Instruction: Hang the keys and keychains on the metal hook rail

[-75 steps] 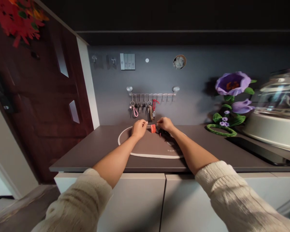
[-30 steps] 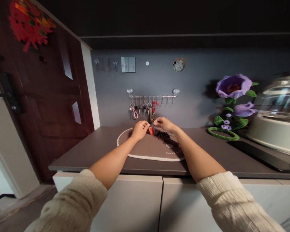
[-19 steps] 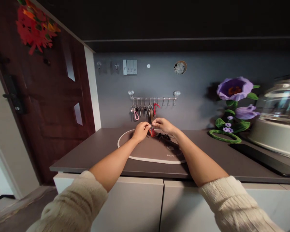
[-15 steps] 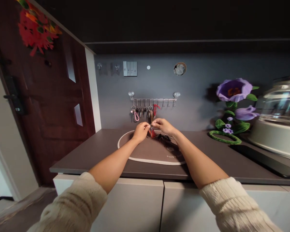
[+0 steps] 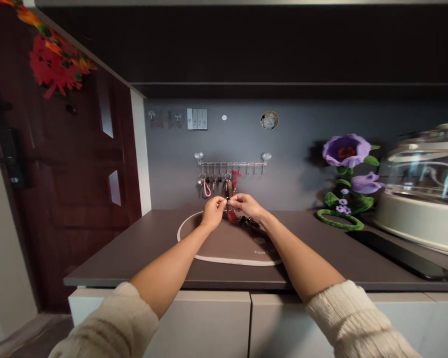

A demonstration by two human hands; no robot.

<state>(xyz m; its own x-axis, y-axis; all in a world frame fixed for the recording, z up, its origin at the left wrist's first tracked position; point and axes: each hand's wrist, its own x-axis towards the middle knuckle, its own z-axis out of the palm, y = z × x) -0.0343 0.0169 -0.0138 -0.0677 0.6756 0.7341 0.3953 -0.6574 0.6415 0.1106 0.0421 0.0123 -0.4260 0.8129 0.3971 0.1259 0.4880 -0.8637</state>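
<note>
Both hands meet above a brown mat with a pale rim. My left hand pinches one side of a small key ring, and my right hand pinches its other side. Below the fingers dangles a red tag, with what looks like a key beside it. Dark keys lie on the mat under my right hand. Just behind, a metal hook rail on the wall carries several key sets, among them a pink loop and a red cord.
On the right stand a purple knitted flower with a green ring base, a black phone-like slab and a cream appliance with a clear cover. A dark shelf overhangs the counter. A door is at left.
The view has tilted up slightly and shifted right. Both hands keep their pinch on the key ring, with the red tag hanging below.
</note>
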